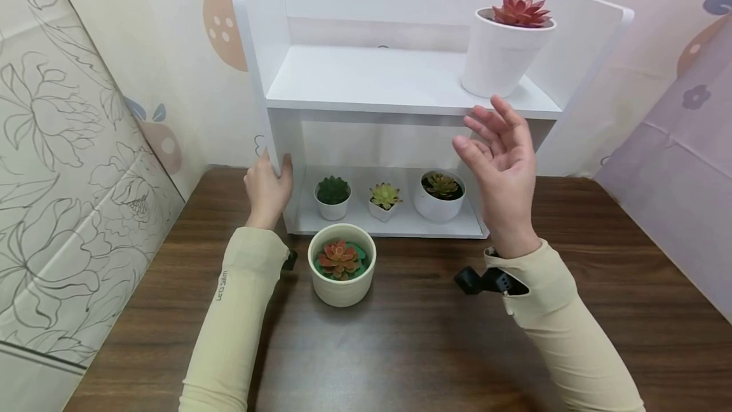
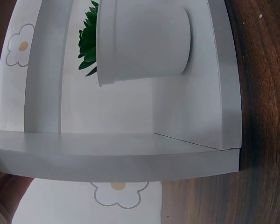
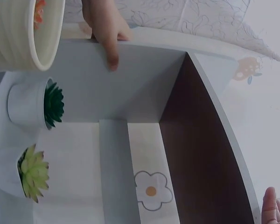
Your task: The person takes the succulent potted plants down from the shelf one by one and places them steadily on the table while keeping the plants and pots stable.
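- On the wooden table [image 1: 434, 348], nearest the person: cream pot [image 1: 342, 265], untouched.
- Beyond it, left hand [image 1: 267, 188] grips the white shelf [image 1: 394, 81] upright.
- Right hand [image 1: 500, 157] hovers, fingers loose, holding nothing, below the tall white pot [image 1: 497, 53].

Matt white shelf [image 1: 394, 78], dark wood-grain table [image 1: 423, 342].

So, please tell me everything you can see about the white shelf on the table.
The white shelf stands upright on the brown wooden table, against the patterned wall. It looks like painted board, with two side panels, a low back rail and two levels. One tall pot stands on its upper level and three small pots on its lower one. The left hand grips its left side panel; the right hand is open in front, not touching.
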A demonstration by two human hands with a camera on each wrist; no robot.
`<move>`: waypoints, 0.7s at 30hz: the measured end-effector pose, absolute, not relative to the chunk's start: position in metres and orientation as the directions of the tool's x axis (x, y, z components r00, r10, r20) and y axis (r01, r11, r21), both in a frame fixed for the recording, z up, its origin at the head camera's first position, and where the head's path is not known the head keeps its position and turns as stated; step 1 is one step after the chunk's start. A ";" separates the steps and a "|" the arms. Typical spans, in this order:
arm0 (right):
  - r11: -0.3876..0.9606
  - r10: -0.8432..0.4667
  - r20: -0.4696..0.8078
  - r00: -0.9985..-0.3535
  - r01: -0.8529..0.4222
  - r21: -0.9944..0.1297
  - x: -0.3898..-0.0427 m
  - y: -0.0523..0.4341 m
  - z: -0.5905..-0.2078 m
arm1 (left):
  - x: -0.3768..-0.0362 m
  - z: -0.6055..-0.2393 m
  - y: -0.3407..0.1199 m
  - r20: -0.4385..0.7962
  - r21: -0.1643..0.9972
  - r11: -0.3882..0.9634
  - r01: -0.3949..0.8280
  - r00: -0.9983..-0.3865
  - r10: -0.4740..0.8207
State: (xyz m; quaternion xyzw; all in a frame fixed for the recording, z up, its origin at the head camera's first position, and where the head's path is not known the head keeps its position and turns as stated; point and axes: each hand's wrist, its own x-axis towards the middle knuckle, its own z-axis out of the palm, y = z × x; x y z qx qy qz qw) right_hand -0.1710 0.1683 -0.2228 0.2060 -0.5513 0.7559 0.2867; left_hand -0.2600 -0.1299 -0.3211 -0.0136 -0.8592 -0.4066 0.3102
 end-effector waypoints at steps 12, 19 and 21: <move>-0.211 0.305 0.600 -0.740 -0.667 -0.715 -0.174 0.182 -0.211 | -0.261 -0.321 -0.130 0.537 0.695 0.665 0.273 -0.812 -0.227; -0.232 0.339 0.592 -0.731 -0.675 -0.701 -0.177 0.190 -0.203 | -0.260 -0.320 -0.130 0.534 0.696 0.666 0.269 -0.813 -0.230; -0.212 0.326 0.602 -0.729 -0.677 -0.705 -0.177 0.192 -0.202 | -0.259 -0.320 -0.130 0.533 0.696 0.666 0.267 -0.815 -0.230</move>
